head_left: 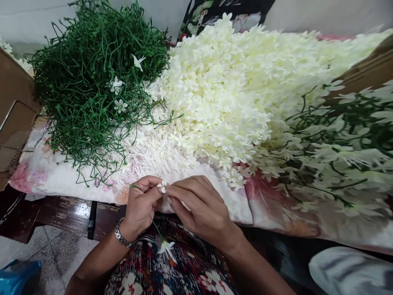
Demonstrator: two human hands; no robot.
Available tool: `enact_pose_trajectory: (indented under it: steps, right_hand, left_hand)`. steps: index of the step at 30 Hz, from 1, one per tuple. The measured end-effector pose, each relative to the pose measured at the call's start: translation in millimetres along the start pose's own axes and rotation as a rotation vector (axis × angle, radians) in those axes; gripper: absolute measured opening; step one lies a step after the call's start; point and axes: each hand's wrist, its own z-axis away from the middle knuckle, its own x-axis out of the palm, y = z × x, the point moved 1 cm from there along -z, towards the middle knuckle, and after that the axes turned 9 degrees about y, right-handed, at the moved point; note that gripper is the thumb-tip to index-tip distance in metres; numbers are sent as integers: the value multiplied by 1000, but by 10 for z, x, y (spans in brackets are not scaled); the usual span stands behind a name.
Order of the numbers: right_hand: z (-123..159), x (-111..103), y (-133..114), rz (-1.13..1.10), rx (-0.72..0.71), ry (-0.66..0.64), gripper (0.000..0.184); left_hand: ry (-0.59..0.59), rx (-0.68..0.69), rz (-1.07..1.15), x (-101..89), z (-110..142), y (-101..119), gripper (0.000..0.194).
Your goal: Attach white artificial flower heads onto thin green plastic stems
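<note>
Close together in front of my lap, both hands meet at a small white artificial flower (pixel 162 187). My left hand (pixel 141 205), with a metal watch on its wrist, pinches a green plastic stem (pixel 157 228). Below that hand the stem hangs down and carries another white flower (pixel 166 248) at its lower end. The fingertips of my right hand (pixel 199 205) are pressed against the small flower's petals. Beyond my hands lie loose white stamens (pixel 150 157) on the floral cloth (pixel 227 200). My fingers hide part of the stem.
A heap of green stems (pixel 98 61) rises at the back left, beside a large pile of cream-white petals (pixel 221 94). Finished-looking flowers on stems (pixel 346 151) spread at the right. Cardboard (pixel 15 106) stands at the left edge. A blue plastic object (pixel 20 276) sits on the floor.
</note>
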Motion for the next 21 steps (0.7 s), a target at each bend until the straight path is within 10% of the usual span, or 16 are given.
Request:
enact_pose_trajectory:
  steps: [10,21]
  right_hand:
    - [37,-179,441,530,93,-55,8]
    - [-378,150,154,136,-69,-204,13]
  left_hand:
    - [46,140,32,-251,-53,167,11]
    - [84,145,47,-364,-52,209,13]
